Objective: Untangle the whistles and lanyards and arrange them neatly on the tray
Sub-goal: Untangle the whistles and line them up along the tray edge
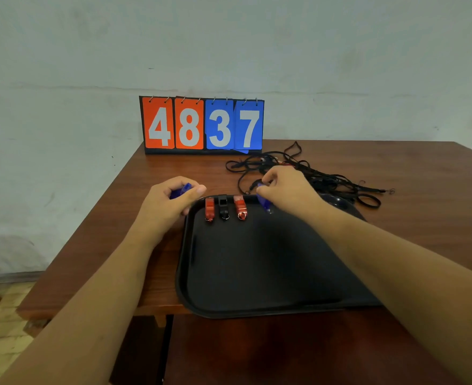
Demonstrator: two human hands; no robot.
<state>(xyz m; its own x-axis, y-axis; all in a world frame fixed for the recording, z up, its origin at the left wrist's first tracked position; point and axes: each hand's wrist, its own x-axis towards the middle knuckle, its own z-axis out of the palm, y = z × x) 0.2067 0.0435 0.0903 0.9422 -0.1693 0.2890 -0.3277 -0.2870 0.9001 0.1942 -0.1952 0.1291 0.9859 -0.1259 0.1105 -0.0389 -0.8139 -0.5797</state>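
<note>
Whistles [240, 207], blocky, on smooth tray [257, 273]

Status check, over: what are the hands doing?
Left hand grips a blue whistle. Right hand holds second blue whistle at the tray. Three whistles lined up there. Cords tangled behind.

One wide-angle view looks from the person's head, forward and steeply down onto the brown wooden bench [437, 168]. It sits close over the near rim of the flat black plastic tray [257, 259] and faces the pale plastered wall [229, 37], with the orange-and-blue flip scoreboard [201, 125] standing at the bench's far edge.
</note>
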